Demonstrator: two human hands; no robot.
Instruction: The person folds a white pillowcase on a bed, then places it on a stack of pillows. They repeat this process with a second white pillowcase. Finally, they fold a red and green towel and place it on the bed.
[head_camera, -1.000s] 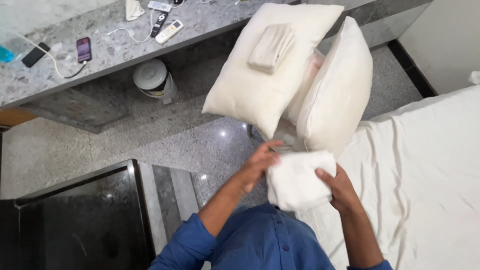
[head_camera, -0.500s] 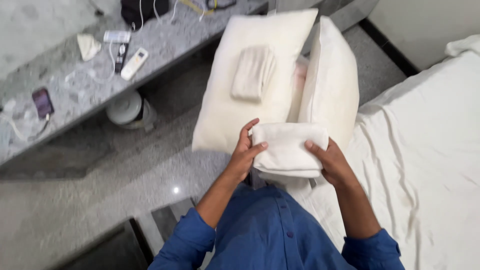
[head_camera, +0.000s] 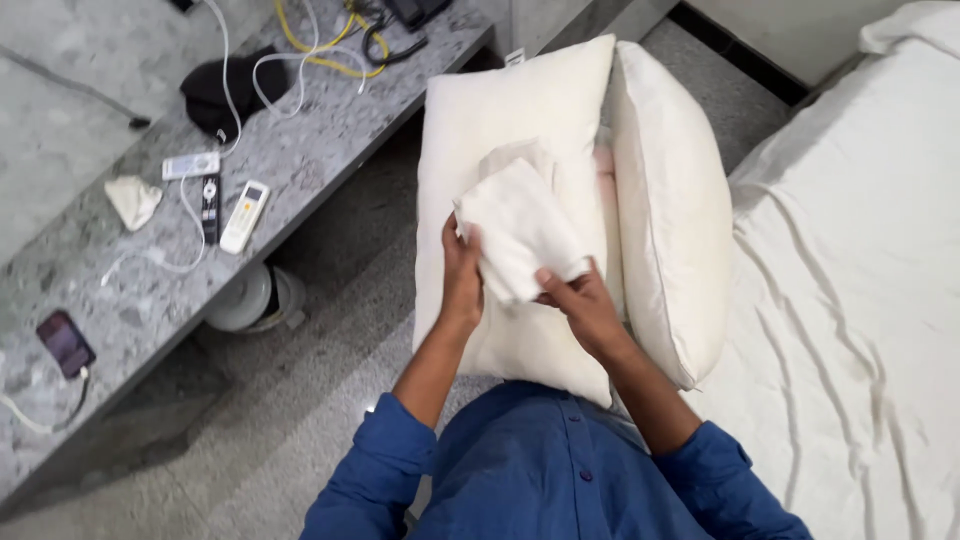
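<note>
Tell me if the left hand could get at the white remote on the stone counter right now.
Probably not at once: the left hand grips the folded white cloth with the right hand, and the white remote lies well off across the counter, though nothing blocks it.

Folded cloth (head_camera: 520, 235): cream-white, plain. Pillows (head_camera: 530, 120): cream, plain. Bedsheet (head_camera: 860, 280): white. Shirt sleeves (head_camera: 375, 465): blue. Counter (head_camera: 130, 270): grey, speckled. Cable (head_camera: 320, 40): yellow. Remote (head_camera: 244, 216): white.

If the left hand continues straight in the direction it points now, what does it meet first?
Probably the flat pillow. The left hand points up the picture while gripping the folded cloth, and the pillow lies just beyond, though depth is unclear.
</note>
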